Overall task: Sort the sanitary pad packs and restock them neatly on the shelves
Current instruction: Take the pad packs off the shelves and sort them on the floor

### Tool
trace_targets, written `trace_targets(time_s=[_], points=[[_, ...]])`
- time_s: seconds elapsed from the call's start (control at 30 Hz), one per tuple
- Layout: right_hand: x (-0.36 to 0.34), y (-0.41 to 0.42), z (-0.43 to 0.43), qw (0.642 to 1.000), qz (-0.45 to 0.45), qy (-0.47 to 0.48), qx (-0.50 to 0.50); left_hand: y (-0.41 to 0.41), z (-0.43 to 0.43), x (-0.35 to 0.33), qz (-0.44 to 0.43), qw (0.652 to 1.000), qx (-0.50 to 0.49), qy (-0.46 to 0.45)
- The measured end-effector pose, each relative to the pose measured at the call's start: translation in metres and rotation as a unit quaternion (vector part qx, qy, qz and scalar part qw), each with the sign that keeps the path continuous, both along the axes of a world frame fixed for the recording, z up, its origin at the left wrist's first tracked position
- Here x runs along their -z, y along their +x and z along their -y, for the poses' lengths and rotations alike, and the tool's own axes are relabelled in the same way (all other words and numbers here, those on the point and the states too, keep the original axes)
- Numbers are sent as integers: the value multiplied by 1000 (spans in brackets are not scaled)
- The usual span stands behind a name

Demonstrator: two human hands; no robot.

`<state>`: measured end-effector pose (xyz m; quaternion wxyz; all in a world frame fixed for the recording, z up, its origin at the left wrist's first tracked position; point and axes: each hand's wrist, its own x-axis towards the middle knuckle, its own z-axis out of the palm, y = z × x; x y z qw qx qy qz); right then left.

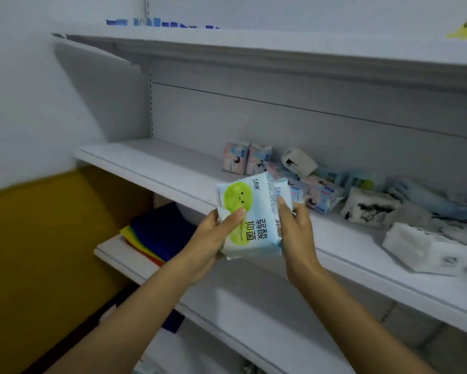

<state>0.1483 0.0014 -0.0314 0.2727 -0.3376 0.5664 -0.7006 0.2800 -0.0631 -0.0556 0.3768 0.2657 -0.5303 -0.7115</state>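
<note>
pad pack (pixel 250 217) held by both hands above shelf (pixel 156 168).

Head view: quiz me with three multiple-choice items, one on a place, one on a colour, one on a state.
1. Where is the heap of loose packs? A the floor; B the middle shelf; C a basket.
2. What colour is the blob on the held pack? A red; B black; C green.
3. How is the held pack held? A by both hands; B by one hand; C by none.
Key: 1 B, the heap lies on the shelf's right part. 2 C, the blob is green, with a small face. 3 A, the left hand and right hand each grip a side.
</note>
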Motion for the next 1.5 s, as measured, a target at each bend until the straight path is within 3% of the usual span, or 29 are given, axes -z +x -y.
trace_targets(time_s=[0.23,0.33,0.4,0.57,0.7,0.83,1.0,1.23,1.5], points=[[41,76,-22,963,-56,55,-258,96,-51,34,26,994,-103,-23],[46,113,-16,962,-98,44,-251,135,-58,36,57,976,-208,-27],[51,137,-10,959,-183,15,-218,158,-62,37,88,955,-278,-43],[61,205,9,898,-352,-34,-261,216,-51,50,71,963,-260,16],[60,255,37,884,-274,-27,-378,276,-24,57,41,950,-308,43],[69,308,80,907,-186,14,-376,338,12,63,47,946,-318,51],[105,375,126,905,-141,45,-398,409,54,95,82,941,-321,65],[242,402,164,906,-143,155,-366,441,92,234,98,930,-316,158],[515,427,206,883,-163,201,-393,457,123,520,131,908,-329,223]])
